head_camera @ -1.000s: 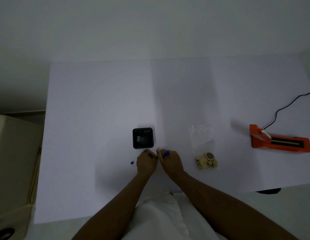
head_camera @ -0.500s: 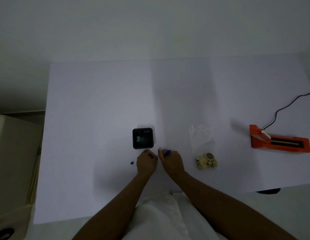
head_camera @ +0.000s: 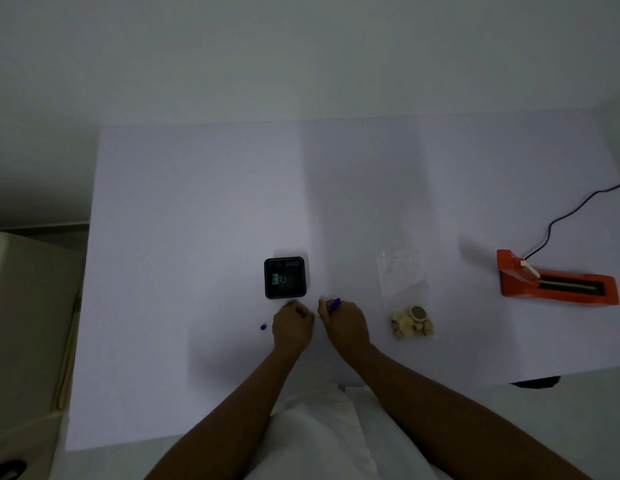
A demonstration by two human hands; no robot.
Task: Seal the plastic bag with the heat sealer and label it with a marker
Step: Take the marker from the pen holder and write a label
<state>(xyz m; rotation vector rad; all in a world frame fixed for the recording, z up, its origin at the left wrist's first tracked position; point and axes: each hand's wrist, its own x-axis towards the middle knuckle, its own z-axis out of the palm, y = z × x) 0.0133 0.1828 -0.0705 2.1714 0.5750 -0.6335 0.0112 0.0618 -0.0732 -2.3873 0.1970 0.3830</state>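
A clear plastic bag [head_camera: 401,280] lies flat on the white table [head_camera: 197,202], with several beige round pieces [head_camera: 412,325] in its near end. The orange heat sealer [head_camera: 558,285] sits at the right, its black cord running off the far right edge. My left hand [head_camera: 291,329] and my right hand [head_camera: 345,323] are close together near the front edge, left of the bag, both shut on a marker. A blue end [head_camera: 263,327] shows left of my left hand. A blue piece [head_camera: 334,303], apparently the cap, sticks out of my right hand.
A black square holder [head_camera: 285,278] with binder clips inside stands just beyond my hands. A beige cabinet [head_camera: 24,323] is beside the table's left edge. A white wall rises behind the table.
My hands have stayed in nearly the same place. The right hand has shifted slightly, and a small gap with a pale piece shows between the hands.
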